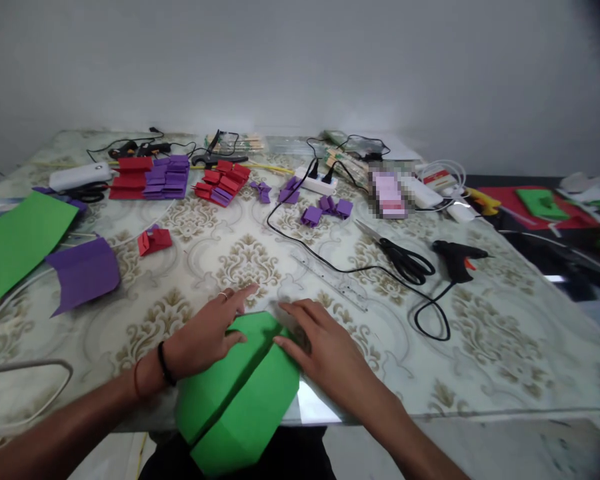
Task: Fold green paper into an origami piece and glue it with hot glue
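Note:
A green folded sheet of paper lies at the table's near edge and juts out over it. Its two flaps almost meet along a dark slanting gap, and the corners are folded in. My left hand is at its upper left edge, open, with thumb and fingers apart. On the right side my right hand rests with its thumb tip by the gap's far end and its fingers stretched past the far corner. It is open too. The undersides of both hands are hidden.
Scissors, a black glue gun and a clear ruler lie to the right. A black cord crosses the table from a power strip. Purple curved paper and green paper lie left; folded red pieces stand behind.

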`<state>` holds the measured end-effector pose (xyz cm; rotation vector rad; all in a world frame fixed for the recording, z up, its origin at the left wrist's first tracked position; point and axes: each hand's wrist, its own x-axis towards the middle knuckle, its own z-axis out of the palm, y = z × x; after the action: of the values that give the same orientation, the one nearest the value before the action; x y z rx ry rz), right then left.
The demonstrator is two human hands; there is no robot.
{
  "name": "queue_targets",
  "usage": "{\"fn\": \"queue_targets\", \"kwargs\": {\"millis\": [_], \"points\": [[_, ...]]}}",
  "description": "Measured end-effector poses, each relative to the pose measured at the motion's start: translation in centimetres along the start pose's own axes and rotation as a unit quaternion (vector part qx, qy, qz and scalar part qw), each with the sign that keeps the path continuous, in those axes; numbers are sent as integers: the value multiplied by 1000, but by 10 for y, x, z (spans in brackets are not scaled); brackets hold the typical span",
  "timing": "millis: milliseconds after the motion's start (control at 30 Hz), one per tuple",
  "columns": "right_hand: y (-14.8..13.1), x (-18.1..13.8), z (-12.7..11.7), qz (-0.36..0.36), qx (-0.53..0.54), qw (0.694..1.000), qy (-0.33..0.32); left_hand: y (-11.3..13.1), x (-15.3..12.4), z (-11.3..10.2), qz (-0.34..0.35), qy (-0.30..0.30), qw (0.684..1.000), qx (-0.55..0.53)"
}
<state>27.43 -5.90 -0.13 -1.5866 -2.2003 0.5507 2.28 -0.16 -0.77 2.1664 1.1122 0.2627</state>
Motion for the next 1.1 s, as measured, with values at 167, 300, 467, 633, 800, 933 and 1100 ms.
{"fn": "queue_targets", "kwargs": {"millis": [167, 300, 467, 633, 800, 933, 1100], "points": [[4, 2, -4, 36, 118, 992, 23, 1, -1, -25, -18, -22, 990, -137], [10, 20, -7, 74, 276, 958, 10, -3, 1, -42, -1, 5, 965, -263], [20, 59, -9, 93, 333, 938, 34, -10, 8, -48, -26, 47, 925, -376], [21, 79, -12, 103, 430, 896, -51, -15, 13, -45, -60, 87, 916, -388], [12, 78, -9, 107, 484, 864, -82, -17, 15, -39, -125, 65, 897, -419], [10, 72, -5, 118, 474, 868, -90, -20, 12, -38, -178, 50, 880, -437], [12, 65, -2, 138, 459, 873, -97, -20, 10, -41, -200, 29, 891, -405]]}}
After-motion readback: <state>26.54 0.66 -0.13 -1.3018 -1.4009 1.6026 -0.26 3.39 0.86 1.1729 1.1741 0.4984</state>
